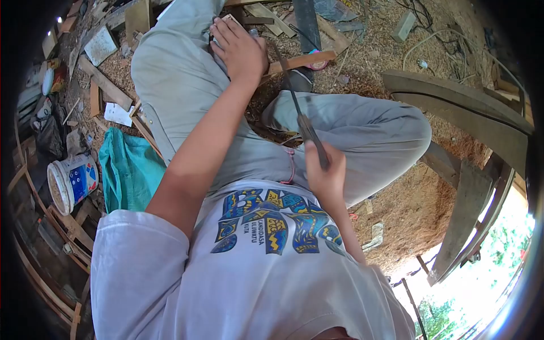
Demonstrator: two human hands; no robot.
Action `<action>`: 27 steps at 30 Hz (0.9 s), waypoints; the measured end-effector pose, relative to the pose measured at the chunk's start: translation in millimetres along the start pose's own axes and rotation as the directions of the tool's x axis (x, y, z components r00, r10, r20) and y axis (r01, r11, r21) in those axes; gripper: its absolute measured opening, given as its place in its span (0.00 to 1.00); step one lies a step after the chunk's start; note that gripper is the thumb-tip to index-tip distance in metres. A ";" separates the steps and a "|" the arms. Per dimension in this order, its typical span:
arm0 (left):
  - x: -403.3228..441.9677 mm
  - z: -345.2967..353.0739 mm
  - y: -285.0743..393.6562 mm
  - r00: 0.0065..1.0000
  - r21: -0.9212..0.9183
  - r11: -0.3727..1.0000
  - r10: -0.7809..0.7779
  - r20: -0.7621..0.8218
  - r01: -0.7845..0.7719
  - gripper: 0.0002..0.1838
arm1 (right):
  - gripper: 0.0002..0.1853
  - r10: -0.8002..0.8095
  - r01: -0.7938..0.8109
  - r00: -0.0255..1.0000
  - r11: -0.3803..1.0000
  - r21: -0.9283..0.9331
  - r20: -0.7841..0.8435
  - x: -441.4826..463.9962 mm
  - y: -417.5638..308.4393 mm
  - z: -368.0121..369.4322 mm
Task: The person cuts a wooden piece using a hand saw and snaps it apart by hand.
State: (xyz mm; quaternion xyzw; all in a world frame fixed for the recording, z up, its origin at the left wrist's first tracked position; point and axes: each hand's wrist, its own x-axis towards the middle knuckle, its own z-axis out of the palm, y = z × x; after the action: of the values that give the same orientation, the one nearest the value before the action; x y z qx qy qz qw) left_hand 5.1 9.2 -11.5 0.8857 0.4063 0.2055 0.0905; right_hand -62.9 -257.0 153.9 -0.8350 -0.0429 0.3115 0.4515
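Observation:
My left hand [241, 54] is out over my raised shin, its fingers bent over a pale-edged piece of wood [231, 20]. Most of that piece is hidden under the palm. Closed around the brownish handle of a long, thin, dark-bladed tool [293, 93] is my right hand [327, 167], in front of my lap. The blade points up and away, seen nearly edge-on, so whether it is a knife or a saw I cannot tell. Its tip comes close to my left hand. A reddish wooden strip [303, 60] lies beyond the blade, across my foot area.
Wood shavings and offcuts cover the ground. At left stand a white paint bucket [73, 182] and a teal sack [127, 170]. Curved planks [462, 107] rise at right, with an upright board [464, 215] below them. A small block [403, 26] lies at the far right.

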 end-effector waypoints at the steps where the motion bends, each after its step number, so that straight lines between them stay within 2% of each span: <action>1: 1.5 -0.4 1.2 1.000 -0.002 1.000 0.001 -0.001 -0.001 0.46 | 0.20 -0.095 0.095 0.995 0.995 -0.002 -0.017 27.7 -4.9 15.4; 2: 1.2 -2.1 1.4 1.000 0.017 1.000 -0.007 0.027 0.007 0.47 | 0.20 -0.189 0.189 0.982 0.982 -0.007 -0.028 45.5 -8.2 25.4; 3: -0.6 -4.2 -0.3 0.998 0.040 0.999 -0.020 0.054 0.018 0.48 | 0.20 -0.191 0.191 0.981 0.982 -0.008 -0.018 50.4 -10.1 28.2; 5: 0.3 -8.2 2.1 0.998 0.044 0.999 -0.027 0.053 0.025 0.48 | 0.20 -0.128 0.128 0.992 0.991 0.036 -0.019 58.0 -15.7 30.4; 7: -2.1 -8.1 5.6 0.997 0.038 0.999 -0.016 0.072 0.013 0.48 | 0.20 -0.126 0.126 0.991 0.992 0.009 -0.038 21.5 -8.2 14.8; 9: -1.4 -5.6 3.8 0.997 0.033 0.999 -0.036 0.061 0.034 0.47 | 0.19 -0.044 0.043 0.999 0.998 0.040 0.024 -5.0 -1.7 -0.9; 11: -0.3 -3.4 1.3 0.998 0.033 0.999 -0.034 0.055 0.032 0.47 | 0.18 -0.046 0.046 0.999 0.997 0.060 -0.003 6.9 -1.5 11.2; 13: 1.3 -4.5 2.3 0.999 0.032 0.999 -0.031 0.045 0.030 0.47 | 0.18 -0.133 0.134 0.991 0.991 0.021 -0.018 34.5 -15.3 32.5; 14: 2.3 -6.0 2.6 0.998 0.043 0.998 -0.046 0.048 0.044 0.47 | 0.19 -0.079 0.078 0.997 0.994 0.082 0.015 36.0 -12.0 38.2; 17: -2.9 -4.3 2.1 0.997 0.058 0.997 -0.044 0.060 0.041 0.47 | 0.19 -0.134 0.135 0.990 0.990 0.043 -0.039 11.4 3.1 8.6; 19: 2.2 -0.4 2.0 0.999 0.058 0.998 -0.022 0.048 0.020 0.47 | 0.18 -0.076 0.075 0.997 0.992 0.103 -0.002 -18.9 1.4 -10.9; 21: 0.8 -0.9 0.3 1.000 0.076 0.997 -0.011 0.017 0.010 0.46 | 0.17 -0.014 0.015 1.000 1.000 -0.024 0.024 -28.4 8.5 -14.5; 22: -0.2 -1.9 1.3 1.000 0.075 0.997 -0.006 0.016 0.005 0.46 | 0.17 -0.136 0.135 0.991 0.990 0.043 0.013 -18.7 -2.7 -6.2; 25: -5.7 -7.8 -0.7 1.000 0.050 0.999 -0.016 0.024 0.015 0.47 | 0.18 -0.194 0.198 0.979 0.977 0.082 -0.056 46.7 -13.4 32.0; 26: -3.0 -9.3 0.8 0.998 0.039 0.998 -0.040 0.041 0.039 0.48 | 0.19 -0.047 0.044 0.999 0.989 0.139 0.012 42.6 -28.9 22.8; 27: 0.1 -9.5 2.6 0.996 0.026 0.998 -0.057 0.067 0.056 0.48 | 0.19 -0.054 0.052 0.999 0.988 0.147 0.010 33.9 -23.7 18.2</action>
State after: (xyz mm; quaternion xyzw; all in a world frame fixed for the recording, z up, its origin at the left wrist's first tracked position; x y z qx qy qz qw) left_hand 2.8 7.4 -2.0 0.8814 0.4302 0.1679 0.0995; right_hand -40.9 -217.9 148.9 -0.7961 -0.0451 0.3074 0.5193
